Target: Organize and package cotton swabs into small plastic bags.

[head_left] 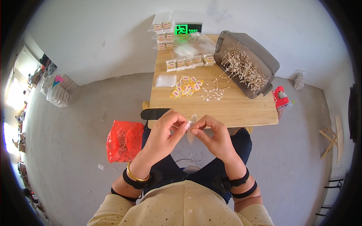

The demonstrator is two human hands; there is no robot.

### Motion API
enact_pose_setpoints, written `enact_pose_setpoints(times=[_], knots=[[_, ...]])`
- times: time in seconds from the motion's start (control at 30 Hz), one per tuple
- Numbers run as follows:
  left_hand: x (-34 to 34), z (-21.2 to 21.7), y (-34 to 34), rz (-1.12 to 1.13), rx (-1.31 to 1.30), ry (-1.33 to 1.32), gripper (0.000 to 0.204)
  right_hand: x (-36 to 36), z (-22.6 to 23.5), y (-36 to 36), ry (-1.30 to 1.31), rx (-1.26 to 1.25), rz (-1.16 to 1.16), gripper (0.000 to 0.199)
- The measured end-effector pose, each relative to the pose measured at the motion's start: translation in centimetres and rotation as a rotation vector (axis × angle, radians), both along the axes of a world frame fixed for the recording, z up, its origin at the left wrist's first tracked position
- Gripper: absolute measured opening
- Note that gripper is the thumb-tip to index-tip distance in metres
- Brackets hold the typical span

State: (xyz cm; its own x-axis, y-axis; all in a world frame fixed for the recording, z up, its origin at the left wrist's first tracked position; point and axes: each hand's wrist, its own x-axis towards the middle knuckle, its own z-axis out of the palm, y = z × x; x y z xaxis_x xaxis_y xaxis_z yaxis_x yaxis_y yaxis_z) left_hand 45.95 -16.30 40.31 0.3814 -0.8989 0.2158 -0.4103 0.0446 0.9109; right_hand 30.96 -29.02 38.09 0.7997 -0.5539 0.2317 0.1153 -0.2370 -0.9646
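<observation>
Just in front of the table's near edge, a small clear plastic bag [191, 132] hangs between my two hands. My left hand [169, 130] pinches its left side with thumb and forefinger. From the other side, my right hand [214, 136] pinches it the same way. Beyond them on the wooden table [233, 113] lie small yellow printed cards [184, 87] in a loose heap. To their right, white-tipped cotton swabs [213, 94] are scattered. A flat stack of clear bags [166, 80] sits left of the cards.
A tilted grey bin [269, 62] full of cotton swabs [245, 67] stands at the table's back right. Packed swab bags [190, 62] line the back, with more in stacks [163, 35] by a green lit sign [182, 29]. A red plastic bag [130, 132] is at my left.
</observation>
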Motion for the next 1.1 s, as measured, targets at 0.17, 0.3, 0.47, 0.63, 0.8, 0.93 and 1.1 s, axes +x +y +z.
enact_pose_setpoints(times=[0.17, 0.3, 0.47, 0.63, 0.8, 0.93, 1.1], knots=[[-0.2, -0.9, -0.2, 0.087, -0.045, 0.024, 0.009, 0.1, 0.1, 0.3, -0.009, -0.083, -0.046, 0.014], [-0.4, -1.3, -0.5, 0.154, -0.076, 0.047, 0.009, 0.4, 0.4, 0.6, 0.026, -0.305, -0.119, 0.015], [-0.4, -2.0, -0.5, 0.148, -0.065, 0.088, 0.009, 0.6, 0.1, 0.7, 0.033, -0.247, -0.128, 0.011], [-0.4, -1.8, -0.1, 0.056, -0.008, 0.116, 0.012, 0.6, 0.2, 0.5, 0.063, -0.203, -0.105, 0.010], [-0.4, -2.5, -0.2, 0.071, -0.028, 0.154, 0.010, 0.6, -0.1, 0.4, 0.070, -0.236, -0.092, 0.011], [-0.4, -2.6, -0.2, 0.067, -0.068, 0.147, 0.007, 0.7, -0.3, 0.3, 0.044, -0.148, -0.076, 0.010], [-0.5, -2.6, -0.2, 0.060, -0.100, 0.099, 0.005, 0.6, -1.1, 0.4, -0.033, 0.016, -0.066, 0.009]])
